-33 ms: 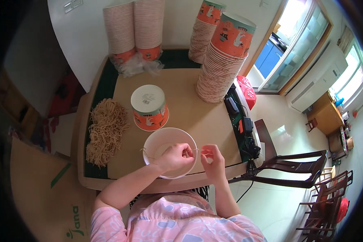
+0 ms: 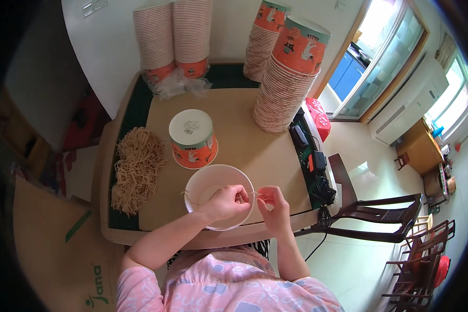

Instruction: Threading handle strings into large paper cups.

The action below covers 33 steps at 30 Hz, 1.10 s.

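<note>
A white-lined paper bucket (image 2: 213, 174) stands upright near the table's front edge, its mouth facing up. A thin beige cord (image 2: 186, 195) pokes out at the bucket's left rim and shows again at its right rim. Over the bucket's mouth, my left hand (image 2: 225, 203) is closed, its fingers curled on the cord near the right wall. Just outside that wall, my right hand (image 2: 275, 205) pinches the cord's end between thumb and fingers. Behind it sits an orange and green bucket (image 2: 194, 151) turned upside down. A tangled heap of beige cords (image 2: 138, 171) lies to the left.
Tall stacks of nested paper buckets (image 2: 286, 78) rise at the back right, with more stacks (image 2: 192, 36) and clear plastic wrapping (image 2: 177, 86) at the back left. Black adapters and cables (image 2: 320, 171) line the table's right edge. A dark wooden chair (image 2: 379, 213) stands beside it.
The fingers of my right hand have come in slightly and closed around the cord's end. My left hand and the bucket keep their places.
</note>
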Tool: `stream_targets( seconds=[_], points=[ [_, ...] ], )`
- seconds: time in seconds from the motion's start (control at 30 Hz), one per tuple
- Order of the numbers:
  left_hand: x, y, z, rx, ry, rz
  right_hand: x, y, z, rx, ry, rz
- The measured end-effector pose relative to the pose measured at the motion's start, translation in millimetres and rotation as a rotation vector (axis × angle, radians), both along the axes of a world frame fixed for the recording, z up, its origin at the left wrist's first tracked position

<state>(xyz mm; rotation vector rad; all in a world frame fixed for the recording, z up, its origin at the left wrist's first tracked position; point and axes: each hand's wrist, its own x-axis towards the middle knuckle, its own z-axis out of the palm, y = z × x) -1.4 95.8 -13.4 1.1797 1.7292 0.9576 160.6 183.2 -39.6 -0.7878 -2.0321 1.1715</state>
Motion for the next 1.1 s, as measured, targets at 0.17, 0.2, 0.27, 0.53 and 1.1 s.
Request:
stream_targets(
  seconds=[0.17,0.2,0.27,0.53,1.1],
  points=[
    [1,-1,-4,0.012,0.034,0.011,-3,-1,-3,-0.166,0.0,0.041],
    [1,-1,-4,0.016,0.031,0.013,-3,-1,-2,-0.171,-0.002,0.042],
    [2,0,-5,0.021,0.028,0.014,-3,-2,0,-0.176,0.011,0.047],
    [2,3,-14,0.071,0.054,0.048,-4,-1,1,-0.151,0.024,0.061],
    [-4,0,-15,0.048,-0.01,0.024,-6,-1,5,0.042,0.058,-0.04]
  ],
)
